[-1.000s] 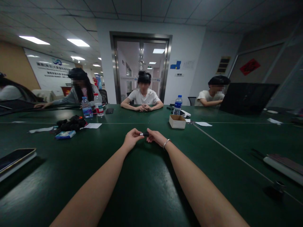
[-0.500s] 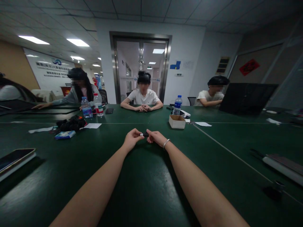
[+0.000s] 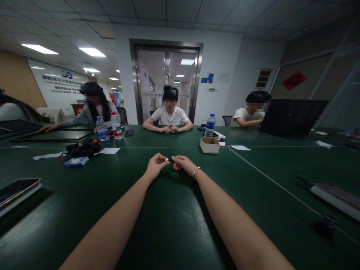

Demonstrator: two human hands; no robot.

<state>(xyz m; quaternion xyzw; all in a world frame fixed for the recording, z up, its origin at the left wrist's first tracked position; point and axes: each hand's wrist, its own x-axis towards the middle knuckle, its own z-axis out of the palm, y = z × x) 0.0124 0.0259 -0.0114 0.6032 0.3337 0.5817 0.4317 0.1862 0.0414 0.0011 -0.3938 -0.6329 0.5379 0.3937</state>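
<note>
Both my arms reach out over the dark green table (image 3: 174, 225). My left hand (image 3: 155, 166) and my right hand (image 3: 182, 164) meet at the middle of the table, fingers pinched together. Between them sits a small black object with a silver end (image 3: 169, 160), gripped from both sides. The silver end is at my left fingertips, the black part under my right fingers. A thin bracelet (image 3: 196, 171) circles my right wrist.
A small cardboard box (image 3: 209, 144) stands beyond my right hand. Water bottles (image 3: 102, 129), a black bundle (image 3: 83, 148) and a blue packet (image 3: 75, 161) lie at left, a phone (image 3: 17, 188) near left. Three people sit opposite; a laptop (image 3: 289, 117) stands at right.
My hands stay joined on the small object; less of its black part shows between my fingers than before. The view has shifted slightly.
</note>
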